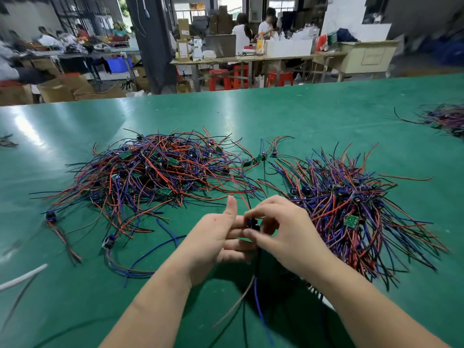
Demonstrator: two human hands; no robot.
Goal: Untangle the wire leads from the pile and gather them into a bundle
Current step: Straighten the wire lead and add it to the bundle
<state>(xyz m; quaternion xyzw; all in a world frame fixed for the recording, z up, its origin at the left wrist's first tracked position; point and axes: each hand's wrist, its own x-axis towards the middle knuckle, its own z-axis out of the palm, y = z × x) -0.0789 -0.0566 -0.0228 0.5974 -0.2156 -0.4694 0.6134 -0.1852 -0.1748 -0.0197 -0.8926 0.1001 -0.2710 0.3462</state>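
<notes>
left hand (218, 237): grip apart, beneath wire lead (253, 223); right hand (283, 229): grip clamped on it

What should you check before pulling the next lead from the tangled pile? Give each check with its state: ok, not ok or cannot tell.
1. Held lead secure: right hand pinches its dark part, left hand supports it, thumb raised. Ok.
2. Its tails free: they hang loose toward the person, but one strand runs up toward the tangled pile. Cannot tell.
3. Tangled pile loosened: wires cross every way. Not ok.
4. Sorted heap tidy: wires lie roughly alike. Ok.
5. Stray leads on the table gathered: several lie apart at left. Not ok.
</notes>
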